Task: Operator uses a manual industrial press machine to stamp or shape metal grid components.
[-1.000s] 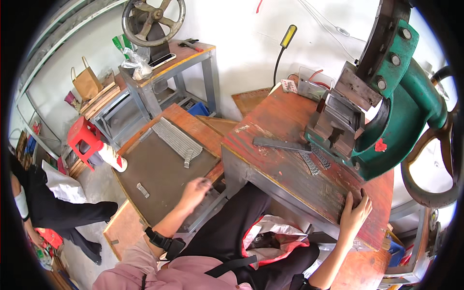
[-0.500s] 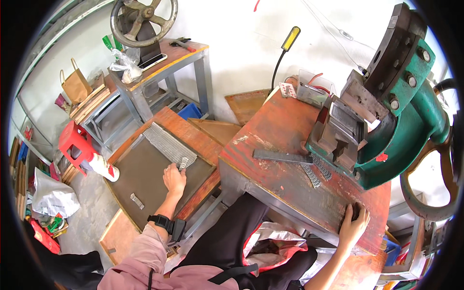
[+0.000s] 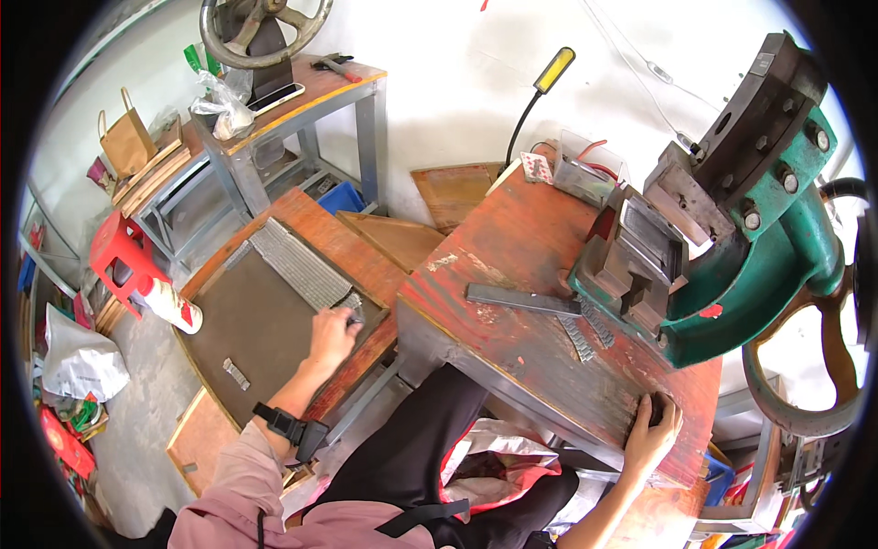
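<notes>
My left hand (image 3: 331,340) reaches over a brown tray (image 3: 261,311), closed in a pinch at the near end of a block of grey ridged metal strips (image 3: 297,261). A short ridged strip (image 3: 350,300) is at its fingertips, mostly hidden. Another small piece of strip (image 3: 236,373) lies alone near the tray's left side. My right hand (image 3: 651,437) rests on the red worktable (image 3: 512,247) near its front edge, fingers curled around a small dark thing I cannot make out. Further back on that table are a flat metal bar (image 3: 521,299) and short toothed metal strips (image 3: 578,339).
A green hand press (image 3: 732,311) with a dark ram stands at the table's right, a metal die block (image 3: 645,261) beneath it. Behind are a clear plastic box (image 3: 585,169) and a yellow-headed lamp (image 3: 554,71). A white bottle (image 3: 172,306) and a red stool (image 3: 123,256) stand left.
My left hand has brought the short strip to the near end of the strip block. My right hand stays at the same place on the table. The whole view has shifted slightly.
</notes>
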The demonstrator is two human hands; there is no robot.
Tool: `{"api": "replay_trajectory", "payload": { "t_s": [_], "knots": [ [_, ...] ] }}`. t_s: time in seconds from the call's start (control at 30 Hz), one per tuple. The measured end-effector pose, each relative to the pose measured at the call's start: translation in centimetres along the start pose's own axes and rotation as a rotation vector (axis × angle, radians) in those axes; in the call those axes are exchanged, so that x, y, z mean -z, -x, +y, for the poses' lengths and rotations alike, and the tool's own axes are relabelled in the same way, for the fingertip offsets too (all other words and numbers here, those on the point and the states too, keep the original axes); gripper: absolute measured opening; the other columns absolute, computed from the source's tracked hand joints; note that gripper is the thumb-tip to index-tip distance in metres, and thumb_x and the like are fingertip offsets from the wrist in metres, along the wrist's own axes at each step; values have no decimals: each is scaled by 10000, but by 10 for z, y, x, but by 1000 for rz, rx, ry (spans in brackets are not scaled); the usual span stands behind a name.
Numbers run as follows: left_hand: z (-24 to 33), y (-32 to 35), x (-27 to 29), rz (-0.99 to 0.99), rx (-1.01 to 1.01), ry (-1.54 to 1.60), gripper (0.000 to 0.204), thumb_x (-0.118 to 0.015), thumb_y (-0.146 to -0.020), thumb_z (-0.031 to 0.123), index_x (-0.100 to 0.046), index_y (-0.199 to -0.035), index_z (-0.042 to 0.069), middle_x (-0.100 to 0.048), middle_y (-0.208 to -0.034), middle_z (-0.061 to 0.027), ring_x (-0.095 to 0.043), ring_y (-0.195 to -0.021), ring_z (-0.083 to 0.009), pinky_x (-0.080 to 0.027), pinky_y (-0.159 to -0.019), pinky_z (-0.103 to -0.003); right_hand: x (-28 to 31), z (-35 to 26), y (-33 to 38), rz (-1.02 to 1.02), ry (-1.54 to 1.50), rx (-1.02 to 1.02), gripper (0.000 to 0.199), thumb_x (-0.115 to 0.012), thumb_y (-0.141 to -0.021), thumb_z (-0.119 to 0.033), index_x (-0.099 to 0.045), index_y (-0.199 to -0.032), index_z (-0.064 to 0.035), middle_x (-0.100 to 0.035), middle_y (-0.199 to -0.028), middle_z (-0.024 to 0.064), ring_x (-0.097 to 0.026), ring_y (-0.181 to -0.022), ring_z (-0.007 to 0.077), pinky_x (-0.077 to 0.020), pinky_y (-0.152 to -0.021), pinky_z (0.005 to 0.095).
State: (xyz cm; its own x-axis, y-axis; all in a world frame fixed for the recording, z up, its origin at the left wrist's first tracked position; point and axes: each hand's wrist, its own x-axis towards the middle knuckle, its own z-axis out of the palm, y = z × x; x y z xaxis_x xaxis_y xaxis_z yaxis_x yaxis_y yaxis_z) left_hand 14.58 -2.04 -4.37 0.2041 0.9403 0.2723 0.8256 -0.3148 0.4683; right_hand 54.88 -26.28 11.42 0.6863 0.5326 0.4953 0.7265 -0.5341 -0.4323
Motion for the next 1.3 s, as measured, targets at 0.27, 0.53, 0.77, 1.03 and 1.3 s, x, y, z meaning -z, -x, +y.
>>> {"api": "replay_trajectory", "payload": {
  "t_s": [0.27,0.53,0.77,1.03,1.3],
  "knots": [
    [-1,9,-12,54,-119,-238,167,-653,-708,65,-615,-871,62,-609,-858,-102,-566,-852,-271,-394,-753,-389,0,0,0,22,8,34,234,-606,-846,-178,-602,-975,17,-578,-1003,162,-532,-979,334,-410,-878,420],
    [-15,15,-6,-120,-90,-54,96,-647,-744,85,-643,-830,43,-615,-813,-132,-576,-854,-300,-413,-766,-412,-1,-1,-1,34,-7,28,228,-604,-845,-171,-605,-969,20,-583,-989,158,-541,-961,330,-416,-866,414],
    [-15,12,6,-187,-61,-15,257,-639,-802,180,-620,-993,9,-591,-936,-168,-513,-997,-349,-404,-857,-449,-1,1,-1,34,1,39,229,-606,-841,-169,-607,-968,20,-585,-988,163,-549,-946,332,-422,-858,413],
    [-41,-13,-10,105,38,-296,609,-716,-739,270,-484,-1221,-22,-414,-1310,-178,-334,-1229,-386,-283,-1009,-492,-1,1,-1,41,10,51,220,-605,-838,-167,-612,-964,14,-586,-987,163,-551,-954,332,-422,-862,409],
    [-53,-17,-19,212,-144,-438,460,-669,-763,171,-543,-1160,-24,-451,-1282,-152,-345,-1234,-372,-305,-998,-500,-1,-2,-1,36,-6,34,218,-604,-840,-167,-613,-958,16,-586,-978,159,-555,-937,324,-431,-848,400]
  ]
}}
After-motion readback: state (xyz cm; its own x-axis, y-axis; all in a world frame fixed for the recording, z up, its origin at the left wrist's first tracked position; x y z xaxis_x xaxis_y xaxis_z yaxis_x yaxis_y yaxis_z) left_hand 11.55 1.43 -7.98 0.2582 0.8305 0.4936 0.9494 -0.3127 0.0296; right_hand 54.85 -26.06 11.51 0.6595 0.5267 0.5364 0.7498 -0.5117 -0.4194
